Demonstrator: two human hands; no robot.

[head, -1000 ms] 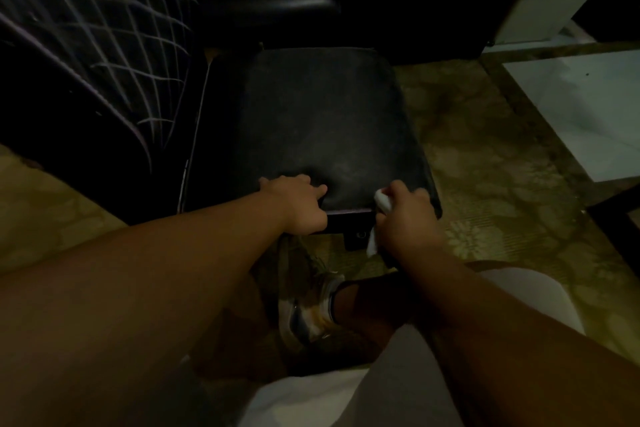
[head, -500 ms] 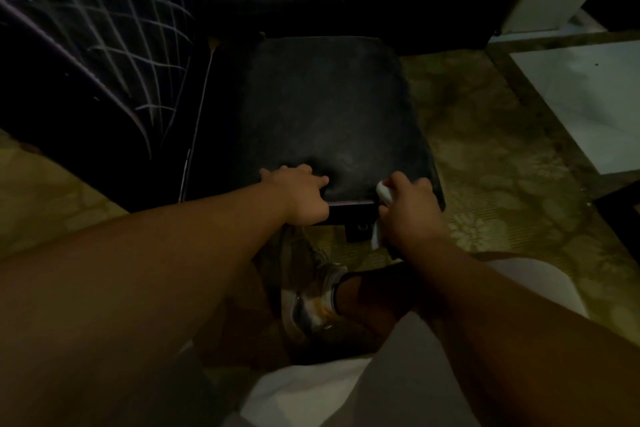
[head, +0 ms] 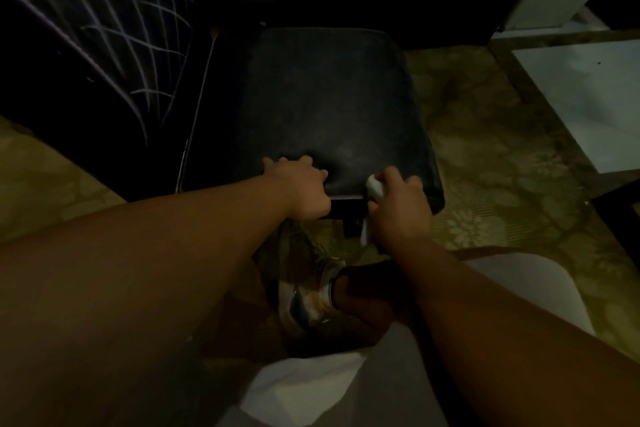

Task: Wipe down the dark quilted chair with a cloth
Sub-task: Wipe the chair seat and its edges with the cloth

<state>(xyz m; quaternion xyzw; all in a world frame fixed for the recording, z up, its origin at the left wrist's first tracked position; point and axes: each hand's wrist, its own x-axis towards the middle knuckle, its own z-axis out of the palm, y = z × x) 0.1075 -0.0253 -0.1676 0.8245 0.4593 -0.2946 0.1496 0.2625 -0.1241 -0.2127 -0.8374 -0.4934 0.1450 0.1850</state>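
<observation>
Your chair (head: pixel 322 107) fills the centre of the frame, its dark seat running from the upper middle down to the front edge where both your hands sit. Across the last second that seat keeps the same place under you, and neither hand travels along it; only the view drifts a little. So the wipe has not advanced: you are working, or pausing, on one patch at the front right corner.

Your left hand (head: pixel 304 187) stays draped over the front edge at centre frame, fingers curled over the lip of the seat, bracing it. That grip is closed round the edge and looks steady.

Your right hand (head: pixel 398 208) sits just right of it, fist curled tight on the cloth (head: pixel 374 185), knuckles up. Only a pale fold shows above the thumb and a strip hangs below the palm; the rest is hidden in your fist.

The cloth touches the front rim of the seat, right of centre. Judging from this, most of the seat, the back at the top of the frame and the sides are still to do, so you need to start sweeping away from this corner.
</observation>
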